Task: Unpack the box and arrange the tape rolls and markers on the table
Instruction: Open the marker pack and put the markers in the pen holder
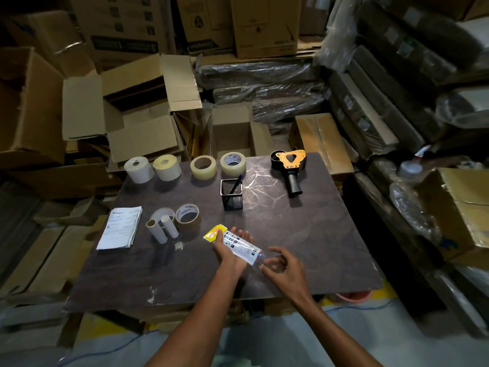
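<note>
My left hand [229,249] holds a clear plastic packet of markers [238,243] with a yellow header, just above the dark table [304,234]. At the packet's open near end, my right hand [283,266] hovers with loosely curled fingers. Along the far edge stand two white label rolls [139,169] [167,167] and two clear tape rolls [203,167] [232,163]. A brown tape roll [187,216] sits mid-left beside cardboard cores [161,229]. One pen stands in a black mesh pen holder [231,194].
A black and orange tape dispenser [289,168] lies at the table's far right. A stack of printed papers [121,227] rests on the left side. Open cardboard boxes [143,112] and wrapped bundles [264,83] crowd the area behind and around the table.
</note>
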The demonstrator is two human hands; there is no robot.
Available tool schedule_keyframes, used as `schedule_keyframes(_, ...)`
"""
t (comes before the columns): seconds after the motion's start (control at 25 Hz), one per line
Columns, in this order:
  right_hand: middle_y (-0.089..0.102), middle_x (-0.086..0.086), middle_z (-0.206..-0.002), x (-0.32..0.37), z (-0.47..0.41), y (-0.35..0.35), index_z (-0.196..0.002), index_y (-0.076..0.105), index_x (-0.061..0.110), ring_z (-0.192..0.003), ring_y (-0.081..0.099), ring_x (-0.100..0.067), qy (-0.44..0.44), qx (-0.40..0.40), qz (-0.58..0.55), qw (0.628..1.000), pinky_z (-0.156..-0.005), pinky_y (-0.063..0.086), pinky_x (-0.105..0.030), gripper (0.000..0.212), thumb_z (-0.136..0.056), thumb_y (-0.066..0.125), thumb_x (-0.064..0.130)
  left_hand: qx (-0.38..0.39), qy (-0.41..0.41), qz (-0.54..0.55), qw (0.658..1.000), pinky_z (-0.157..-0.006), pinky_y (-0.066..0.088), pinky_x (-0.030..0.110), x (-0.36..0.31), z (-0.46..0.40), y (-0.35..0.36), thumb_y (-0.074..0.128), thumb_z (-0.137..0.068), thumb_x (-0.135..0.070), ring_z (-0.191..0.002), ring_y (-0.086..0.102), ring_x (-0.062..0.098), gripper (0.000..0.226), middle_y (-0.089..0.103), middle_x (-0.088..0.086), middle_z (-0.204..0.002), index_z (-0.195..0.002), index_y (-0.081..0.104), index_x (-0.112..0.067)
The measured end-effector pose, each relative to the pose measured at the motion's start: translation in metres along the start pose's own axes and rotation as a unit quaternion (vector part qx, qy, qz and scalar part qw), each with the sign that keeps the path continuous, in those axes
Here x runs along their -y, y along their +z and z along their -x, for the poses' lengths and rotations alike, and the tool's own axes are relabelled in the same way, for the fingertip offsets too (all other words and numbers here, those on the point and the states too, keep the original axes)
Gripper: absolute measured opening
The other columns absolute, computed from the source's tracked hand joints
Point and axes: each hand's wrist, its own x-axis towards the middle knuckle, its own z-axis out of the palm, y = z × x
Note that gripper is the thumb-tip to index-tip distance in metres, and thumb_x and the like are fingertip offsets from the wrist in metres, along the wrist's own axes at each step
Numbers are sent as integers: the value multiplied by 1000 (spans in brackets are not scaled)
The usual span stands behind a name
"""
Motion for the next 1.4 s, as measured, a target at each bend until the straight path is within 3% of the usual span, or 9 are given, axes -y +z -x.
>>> schedule_keyframes(0.2, 73, 5, -90, 1, -1, 2, -112, 63, 24, -79, 69, -3, 25, 0, -4, 1000, -69, 57, -19, 45, -73, 82, 13, -17, 21, -36, 999, -69, 46, 33, 6, -8, -3, 43, -95, -47, -72, 57, 21, 38, 54, 2, -81, -88, 60, -14)
schedule_keyframes(0.44, 75, 0, -89, -1, -7, 9, -103, 69, 15, -79, 71, -3, 94, -20, -59, 994, -69, 58, -19, 25, -81, 72, 2, 9, 46, -78, 996, -68, 47, 35, 9, 0, 6, 47, -95, -45, -70, 59, 25, 37, 56, 6, -78, -91, 61, -11)
schedule_keyframes(0.56, 75, -2, -83, -4, -13, 11, -103, 72, 10, -76, 72, -12, 140, -29, -77, 987, -74, 61, -29, 18, -85, 70, 7, 13, 58, -103, 993, -70, 48, 35, 11, 0, 8, 48, -95, -43, -71, 60, 25, 36, 58, 6, -80, -94, 63, -11)
schedule_keyframes(0.76, 75, -16, -88, 3, -19, 13, -102, 70, 3, -74, 68, -19, 275, -17, -262, 925, -63, 55, -23, 17, -95, 54, 4, 32, 89, -161, 982, -72, 51, 35, 17, 4, 12, 51, -94, -41, -70, 63, 25, 34, 60, 6, -79, -95, 66, -11)
schedule_keyframes(0.96, 68, 2, -57, 2, -22, 12, -104, 67, 3, -48, 63, -6, 351, 32, -353, 867, -63, 55, -26, 26, -99, 43, 14, 55, 124, -189, 973, -68, 53, 34, 29, 13, 20, 55, -94, -34, -63, 63, 23, 30, 59, 7, -71, -89, 67, -8)
schedule_keyframes(1.08, 75, -8, -71, 3, -22, 11, -97, 65, 3, -58, 71, -14, 366, 34, -400, 840, -60, 59, -28, 30, -103, 41, 19, 66, 127, -200, 969, -68, 54, 34, 30, 14, 22, 55, -94, -34, -61, 63, 22, 30, 60, 7, -72, -90, 67, -7)
schedule_keyframes(1.28, 75, -18, -91, -2, -20, 6, -107, 63, 0, -75, 73, -23, 377, 46, -473, 795, -65, 61, -29, 26, -98, 52, 22, 101, 92, -221, 966, -74, 51, 35, 15, 19, 31, 53, -93, -42, -70, 65, 25, 35, 63, 7, -80, -98, 66, -9)
schedule_keyframes(1.4, 71, -24, -108, -6, -19, 4, -116, 62, -2, -85, 69, -28, 379, 52, -496, 780, -71, 60, -32, 35, -93, 59, 25, 141, 81, -244, 956, -74, 47, 34, 9, 27, 37, 49, -94, -42, -74, 64, 26, 35, 65, 5, -82, -101, 65, -12)
